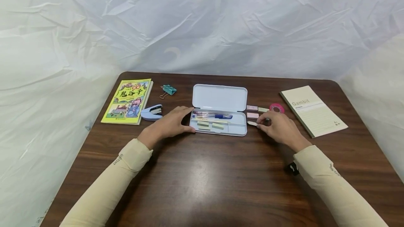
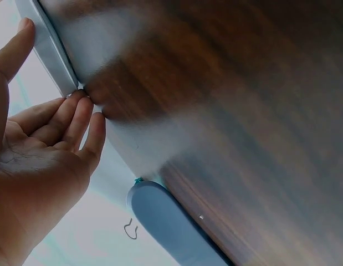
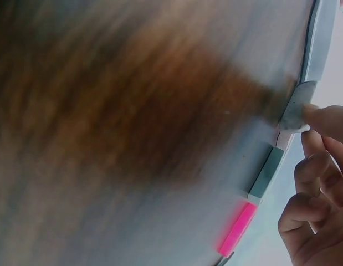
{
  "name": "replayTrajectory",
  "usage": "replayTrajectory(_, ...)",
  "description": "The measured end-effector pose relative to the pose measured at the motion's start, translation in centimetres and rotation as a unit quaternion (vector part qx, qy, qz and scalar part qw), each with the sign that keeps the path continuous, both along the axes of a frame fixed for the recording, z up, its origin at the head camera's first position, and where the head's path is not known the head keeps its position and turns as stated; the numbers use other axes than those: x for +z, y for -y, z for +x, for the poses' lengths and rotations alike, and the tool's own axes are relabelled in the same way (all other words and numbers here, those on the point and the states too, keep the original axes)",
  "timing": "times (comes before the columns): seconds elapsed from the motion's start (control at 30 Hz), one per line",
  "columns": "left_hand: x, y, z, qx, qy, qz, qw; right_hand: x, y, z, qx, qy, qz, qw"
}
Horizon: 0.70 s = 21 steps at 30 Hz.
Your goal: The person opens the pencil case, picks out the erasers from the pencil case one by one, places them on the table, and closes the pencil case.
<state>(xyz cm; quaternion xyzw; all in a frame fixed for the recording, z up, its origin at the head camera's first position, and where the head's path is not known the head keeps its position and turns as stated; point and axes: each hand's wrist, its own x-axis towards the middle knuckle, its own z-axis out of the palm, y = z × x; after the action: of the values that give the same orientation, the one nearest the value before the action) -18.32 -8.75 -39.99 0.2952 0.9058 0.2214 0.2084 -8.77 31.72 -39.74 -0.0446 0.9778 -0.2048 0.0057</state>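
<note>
An open white pencil case lies at the middle of the brown table, with pens and pale sticky pads in its tray. My left hand rests with straight fingers against the case's left end; the left wrist view shows the left hand touching the case's edge with its fingertips. My right hand is just right of the case and pinches a small pale eraser-like block on the table. In the right wrist view the right hand has curled fingers, one fingertip on that block.
Three small pastel blocks lie right of the case, then a pink tape roll and a Gambit notebook. To the left are a blue stapler, a teal binder clip and a yellow book.
</note>
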Motion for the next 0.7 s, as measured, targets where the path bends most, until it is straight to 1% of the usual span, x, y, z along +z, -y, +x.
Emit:
replayTrajectory(0.2, -0.11, 0.08, 0.04, -0.001, 0.000, 0.003, 1.0000, -0.04, 0.02, 0.15, -0.005, 0.011, -0.021, 1.000)
replayTrajectory(0.47, 0.11, 0.11, 0.21, 0.001, 0.000, 0.005, 1.0000, -0.35, 0.02, 0.31, -0.001, 0.027, -0.047, 0.999)
replayTrajectory(0.7, -0.05, 0.13, 0.11, -0.002, -0.005, 0.007, 1.0000, -0.59, 0.04, 0.27, 0.002, 0.035, -0.049, 0.998)
